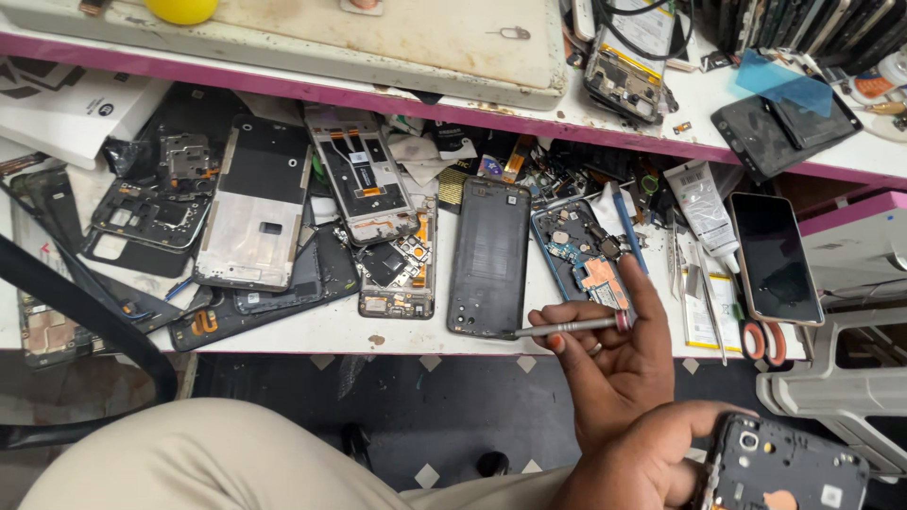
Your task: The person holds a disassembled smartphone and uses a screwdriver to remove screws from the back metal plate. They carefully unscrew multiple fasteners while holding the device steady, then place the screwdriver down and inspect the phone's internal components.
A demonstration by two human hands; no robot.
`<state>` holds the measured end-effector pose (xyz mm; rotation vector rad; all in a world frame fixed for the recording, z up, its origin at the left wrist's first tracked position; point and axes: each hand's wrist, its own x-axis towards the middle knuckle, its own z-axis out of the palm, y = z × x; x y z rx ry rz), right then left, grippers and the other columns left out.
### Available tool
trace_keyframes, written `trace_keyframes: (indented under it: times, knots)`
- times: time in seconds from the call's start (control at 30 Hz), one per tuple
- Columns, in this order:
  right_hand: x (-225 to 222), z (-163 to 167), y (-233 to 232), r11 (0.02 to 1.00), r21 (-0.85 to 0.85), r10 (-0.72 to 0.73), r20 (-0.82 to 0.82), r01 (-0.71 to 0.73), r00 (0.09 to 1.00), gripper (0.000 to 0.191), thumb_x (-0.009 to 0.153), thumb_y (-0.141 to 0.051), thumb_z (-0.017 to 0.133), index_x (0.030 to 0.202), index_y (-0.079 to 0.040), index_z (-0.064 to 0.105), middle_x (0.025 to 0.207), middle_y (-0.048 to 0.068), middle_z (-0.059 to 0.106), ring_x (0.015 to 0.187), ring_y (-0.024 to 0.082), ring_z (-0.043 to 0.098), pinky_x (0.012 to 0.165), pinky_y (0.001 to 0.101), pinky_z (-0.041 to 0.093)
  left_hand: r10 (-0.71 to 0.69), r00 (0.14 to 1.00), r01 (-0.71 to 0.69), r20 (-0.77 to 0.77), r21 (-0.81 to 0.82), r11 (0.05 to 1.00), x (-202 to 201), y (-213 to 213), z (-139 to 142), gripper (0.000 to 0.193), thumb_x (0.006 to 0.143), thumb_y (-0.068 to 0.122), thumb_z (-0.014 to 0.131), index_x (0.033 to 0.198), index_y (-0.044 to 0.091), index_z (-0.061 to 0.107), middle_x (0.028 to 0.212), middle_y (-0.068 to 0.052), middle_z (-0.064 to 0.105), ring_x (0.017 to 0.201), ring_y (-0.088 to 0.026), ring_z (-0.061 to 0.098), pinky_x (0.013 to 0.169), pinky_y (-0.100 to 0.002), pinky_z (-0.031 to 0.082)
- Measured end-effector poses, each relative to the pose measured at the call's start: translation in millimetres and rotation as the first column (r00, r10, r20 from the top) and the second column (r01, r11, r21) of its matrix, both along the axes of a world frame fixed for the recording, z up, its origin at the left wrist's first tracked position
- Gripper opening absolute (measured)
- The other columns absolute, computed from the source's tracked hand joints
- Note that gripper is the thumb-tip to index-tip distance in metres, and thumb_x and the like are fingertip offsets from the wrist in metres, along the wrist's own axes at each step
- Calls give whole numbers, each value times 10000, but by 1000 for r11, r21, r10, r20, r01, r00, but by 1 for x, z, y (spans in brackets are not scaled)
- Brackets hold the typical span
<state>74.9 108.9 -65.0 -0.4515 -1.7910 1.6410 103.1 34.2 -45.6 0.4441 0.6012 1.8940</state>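
My right hand [609,364] is closed around a thin metal screwdriver [567,327] with a pink end cap. The tool lies nearly level, its tip pointing left at the table's front edge, just below a dark phone back cover [491,255]. Lower down, my left hand [642,467] grips an opened dark phone body [789,467] at the bottom right, thumb over its upper edge. An open phone with a blue frame and bare circuit board [581,255] lies on the table just above my right thumb.
The white table [359,331] is strewn with several stripped phone frames [255,203], boards and flex cables. A glue tube [701,208], a phone with a dark screen [775,257], tweezers and tape lie at right. A pink-edged shelf [378,94] runs behind. My knee [208,458] is at bottom left.
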Motion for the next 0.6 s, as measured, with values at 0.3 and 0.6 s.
trace_keyframes:
  times: [0.3,0.6]
  knots:
    - [-6,4,-5,1000,3,14,122,-14,992,620,901,166,609,1462,-11,415,1108,189,719,996,196,710,893,277,588,53,994,-62,92,90,994,1,5,-5,494,983,171,671,1336,-98,454,1404,-231,566,1215,-229,677,1097,-344,532]
    - [4,-29,7,1000,-8,-5,125,6,992,569,880,137,668,1381,-28,454,1106,192,746,1060,235,731,922,279,589,172,978,-189,119,155,970,-21,-5,17,670,924,127,698,1435,-155,370,1653,-275,378,1328,-277,606,1146,-375,492]
